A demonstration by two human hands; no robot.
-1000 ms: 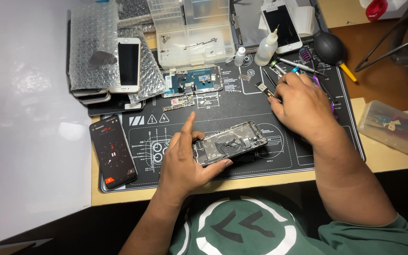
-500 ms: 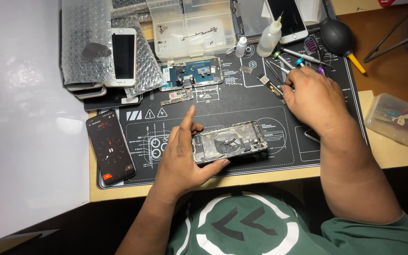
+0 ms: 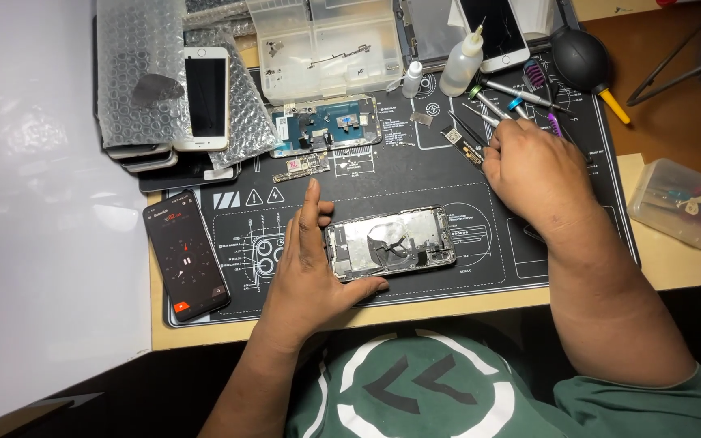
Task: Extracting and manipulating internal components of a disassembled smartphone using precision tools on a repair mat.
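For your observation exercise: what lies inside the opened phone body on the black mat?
Inside the opened phone body, a silvery metal plate, dark cables and small components show. The left hand grips its left end, hiding that edge. The right hand rests among tools farther back.

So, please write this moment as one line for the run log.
left hand: steadies opened phone on black mat | right hand: at screwdrivers, hold unclear | dark phone: lies left

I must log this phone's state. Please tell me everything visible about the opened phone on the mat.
The opened phone lies flat on the black mat, long side left to right, screen removed. Inside show silvery metal shields, small boards and a dark cable. The left hand grips its left end, thumb under the near edge. The right hand is apart, among the tools.
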